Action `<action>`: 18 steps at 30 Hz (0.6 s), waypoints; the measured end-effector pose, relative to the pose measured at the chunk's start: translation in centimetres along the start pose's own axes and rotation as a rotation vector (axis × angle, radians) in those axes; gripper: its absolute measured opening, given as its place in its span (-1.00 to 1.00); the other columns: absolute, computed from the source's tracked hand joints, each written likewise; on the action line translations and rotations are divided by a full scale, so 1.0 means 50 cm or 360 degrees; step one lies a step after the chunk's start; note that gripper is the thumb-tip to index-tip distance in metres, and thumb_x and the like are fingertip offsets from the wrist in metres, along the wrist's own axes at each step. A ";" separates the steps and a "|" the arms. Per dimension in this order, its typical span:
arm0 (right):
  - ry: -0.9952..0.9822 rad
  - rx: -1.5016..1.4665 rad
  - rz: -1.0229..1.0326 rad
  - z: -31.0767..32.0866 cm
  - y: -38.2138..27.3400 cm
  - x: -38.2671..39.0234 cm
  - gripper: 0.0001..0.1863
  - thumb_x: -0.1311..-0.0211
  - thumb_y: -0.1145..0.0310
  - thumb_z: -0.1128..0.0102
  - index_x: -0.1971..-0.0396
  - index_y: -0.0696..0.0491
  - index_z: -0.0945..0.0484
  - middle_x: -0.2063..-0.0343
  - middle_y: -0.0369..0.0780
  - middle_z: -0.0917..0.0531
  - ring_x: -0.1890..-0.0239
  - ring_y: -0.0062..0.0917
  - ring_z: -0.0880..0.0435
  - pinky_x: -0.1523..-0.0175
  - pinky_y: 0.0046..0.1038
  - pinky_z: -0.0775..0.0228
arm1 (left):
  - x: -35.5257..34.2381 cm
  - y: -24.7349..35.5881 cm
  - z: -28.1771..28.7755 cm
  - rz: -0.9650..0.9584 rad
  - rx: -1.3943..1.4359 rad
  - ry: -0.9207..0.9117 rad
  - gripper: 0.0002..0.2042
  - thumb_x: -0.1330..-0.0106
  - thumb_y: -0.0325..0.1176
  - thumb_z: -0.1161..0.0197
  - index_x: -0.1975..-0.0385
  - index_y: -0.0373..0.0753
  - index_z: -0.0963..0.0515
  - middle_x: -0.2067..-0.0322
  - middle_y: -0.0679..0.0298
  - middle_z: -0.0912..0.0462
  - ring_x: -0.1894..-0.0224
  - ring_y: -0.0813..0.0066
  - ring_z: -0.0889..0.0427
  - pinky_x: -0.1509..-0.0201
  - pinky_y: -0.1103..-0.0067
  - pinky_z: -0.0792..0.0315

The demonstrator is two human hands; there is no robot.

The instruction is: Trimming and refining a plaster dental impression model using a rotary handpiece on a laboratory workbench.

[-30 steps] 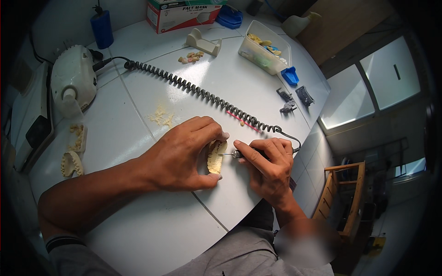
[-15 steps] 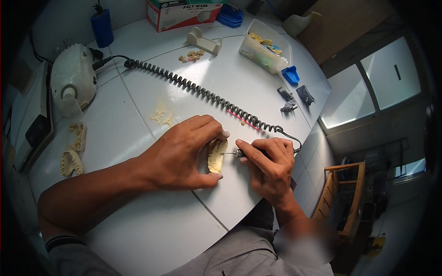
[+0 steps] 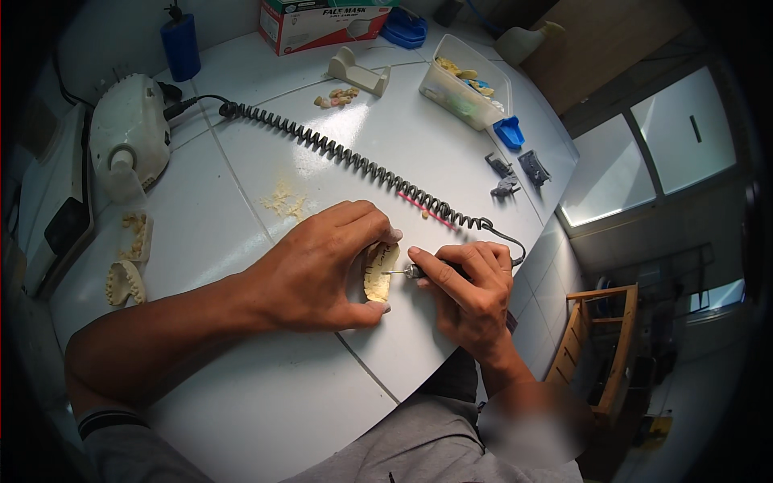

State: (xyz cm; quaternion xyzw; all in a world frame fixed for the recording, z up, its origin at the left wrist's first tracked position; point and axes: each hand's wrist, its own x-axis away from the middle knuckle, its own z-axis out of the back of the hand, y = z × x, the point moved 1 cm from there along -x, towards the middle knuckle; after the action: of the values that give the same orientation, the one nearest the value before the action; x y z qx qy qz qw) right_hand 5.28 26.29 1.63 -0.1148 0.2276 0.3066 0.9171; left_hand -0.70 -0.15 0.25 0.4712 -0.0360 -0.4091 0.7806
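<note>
Between the thumb and fingers of my left hand (image 3: 334,270) is a pale yellow dental plaster model (image 3: 377,283) with dark handwriting on it. My left hand is closed on its two ends. My right hand (image 3: 475,286) grips a dark rotary handpiece (image 3: 416,270) like a pen. The thin metal bur at its front reaches the right edge of the model; exact contact is too small to tell. A black coiled cord (image 3: 346,161) runs from the handpiece's rear to a white control unit (image 3: 129,133) at the far left.
Plaster shavings (image 3: 283,201) lie beyond my left hand. A tooth model (image 3: 125,283) and a small tray of teeth (image 3: 135,233) sit at left. Farther back are a cream stand (image 3: 358,74), loose teeth (image 3: 336,97), a plastic container (image 3: 459,97) and grey pieces (image 3: 503,175).
My right hand has shifted very slightly left, and the bur tip sits a little lower along the model. My left hand keeps its hold almost unmoved.
</note>
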 end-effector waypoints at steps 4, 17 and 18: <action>-0.0021 -0.0002 -0.0034 0.001 0.002 0.001 -0.53 -0.25 0.27 -0.63 -0.19 -0.18 -0.89 0.23 -0.35 -0.75 0.22 -0.50 -0.67 -0.10 -0.29 -0.28 | -0.001 -0.001 -0.001 -0.0009 0.0005 0.0007 -0.36 -0.04 -0.26 -0.66 -0.13 -0.40 -0.59 -0.10 -0.04 -0.69 -0.18 -0.01 -0.76 -0.34 0.25 -0.70; -0.0030 -0.0020 -0.0074 0.003 0.003 0.003 -0.50 -0.21 0.31 -0.66 -0.20 -0.18 -0.89 0.22 -0.34 -0.75 0.20 -0.49 -0.68 -0.13 -0.28 -0.30 | 0.000 0.001 0.002 0.0003 0.0016 0.0009 -0.35 -0.03 -0.26 -0.65 -0.13 -0.41 -0.59 -0.09 -0.05 -0.69 -0.17 -0.01 -0.77 -0.33 0.25 -0.71; -0.0015 -0.0006 -0.0083 0.002 0.004 0.006 -0.50 -0.21 0.31 -0.66 -0.20 -0.18 -0.89 0.23 -0.34 -0.75 0.20 -0.49 -0.68 -0.13 -0.28 -0.30 | 0.000 0.001 0.002 -0.0006 0.0021 0.0015 -0.35 -0.03 -0.26 -0.65 -0.13 -0.41 -0.59 -0.09 -0.05 -0.69 -0.17 -0.01 -0.77 -0.33 0.25 -0.71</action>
State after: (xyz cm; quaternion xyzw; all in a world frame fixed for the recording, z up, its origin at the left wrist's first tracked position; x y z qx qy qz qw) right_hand 5.40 26.62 1.56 -0.1210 0.2195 0.2836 0.9256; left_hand -0.72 -0.19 0.32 0.4783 -0.0339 -0.4080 0.7770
